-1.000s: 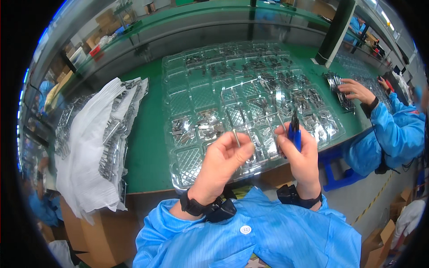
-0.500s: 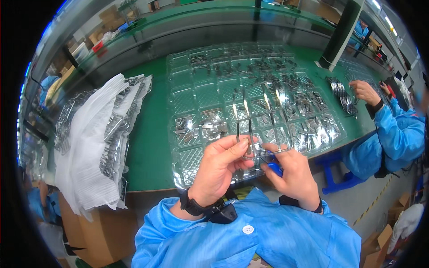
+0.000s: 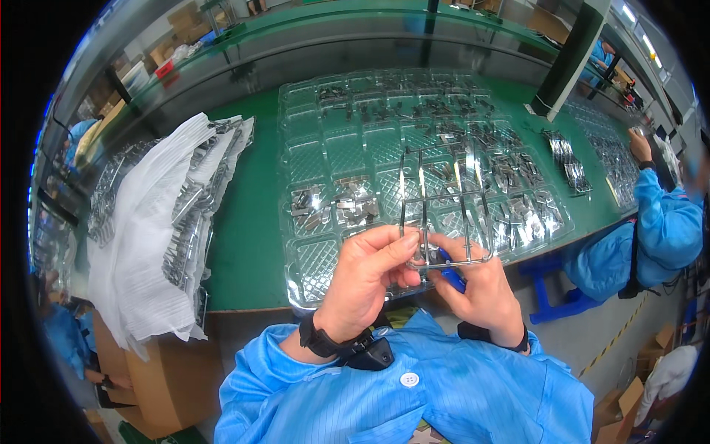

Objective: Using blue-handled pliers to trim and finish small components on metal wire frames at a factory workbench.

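Observation:
My left hand (image 3: pixel 362 270) pinches the lower left corner of a dark, shiny sprue frame (image 3: pixel 444 197) between thumb and fingers. The frame stands up above the hands, its long thin bars pointing away from me. In my right hand (image 3: pixel 482 288) is a pair of blue-handled nippers (image 3: pixel 452 280), held against the frame's near bar; the jaws are mostly hidden behind fingers and frame. Below and beyond lies a clear compartment tray (image 3: pixel 318 263). Small shiny dark and silver pieces (image 3: pixel 356 203) fill several of its pockets.
Stacked sprue frames with white foam sheets (image 3: pixel 144 259) rise at the left. A short stack of dark frames (image 3: pixel 568 163) lies right of the tray, near a post (image 3: pixel 566 66). A co-worker in a blue sleeve (image 3: pixel 665 211) sits at the right. A cardboard box (image 3: pixel 174 377) stands below left.
The sprue frame has tilted and shifted slightly right, showing its crossbars more clearly. My hands stay close together. The co-worker's hand at the right has moved away from the short stack.

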Tool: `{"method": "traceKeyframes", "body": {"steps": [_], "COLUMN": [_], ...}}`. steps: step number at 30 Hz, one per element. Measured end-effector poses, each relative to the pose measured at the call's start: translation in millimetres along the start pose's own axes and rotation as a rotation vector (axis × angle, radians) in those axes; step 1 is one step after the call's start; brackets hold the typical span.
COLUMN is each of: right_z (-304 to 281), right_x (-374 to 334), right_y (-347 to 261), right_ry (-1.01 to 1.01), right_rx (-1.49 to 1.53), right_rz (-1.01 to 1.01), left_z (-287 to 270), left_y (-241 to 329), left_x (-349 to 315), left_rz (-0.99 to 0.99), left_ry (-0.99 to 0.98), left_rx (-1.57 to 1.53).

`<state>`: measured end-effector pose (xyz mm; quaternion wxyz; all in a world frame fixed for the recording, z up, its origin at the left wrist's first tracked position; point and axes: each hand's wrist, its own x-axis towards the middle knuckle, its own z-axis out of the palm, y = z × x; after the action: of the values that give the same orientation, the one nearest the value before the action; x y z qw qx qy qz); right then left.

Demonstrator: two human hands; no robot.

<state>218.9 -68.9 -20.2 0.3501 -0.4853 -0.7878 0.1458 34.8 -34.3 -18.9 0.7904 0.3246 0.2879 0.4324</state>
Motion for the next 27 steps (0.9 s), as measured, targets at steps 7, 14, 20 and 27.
{"method": "traceKeyframes", "body": {"steps": [7, 14, 20, 27], "right_z": [-9, -10, -8, -21], "right_x": [0, -1, -5, -11], "right_y": [-9, -10, -1, 0], "right_ry": [-0.042, -0.059, -0.042, -0.11], "right_rx": [-0.165, -0.131, -0.083, -0.389], "right_rz": [0.024, 0.064, 0.051, 0.22], "left_z": [-1, 1, 1, -6], "left_y": [-2, -2, -5, -10], "left_x": [-1, -1, -1, 12], "left_rz": [0.02, 0.035, 0.039, 0.044], "left_ry": [-0.002, 0.01, 0.021, 0.124], "left_rx": [-0.006, 0.008, 0.009, 0.16]}}
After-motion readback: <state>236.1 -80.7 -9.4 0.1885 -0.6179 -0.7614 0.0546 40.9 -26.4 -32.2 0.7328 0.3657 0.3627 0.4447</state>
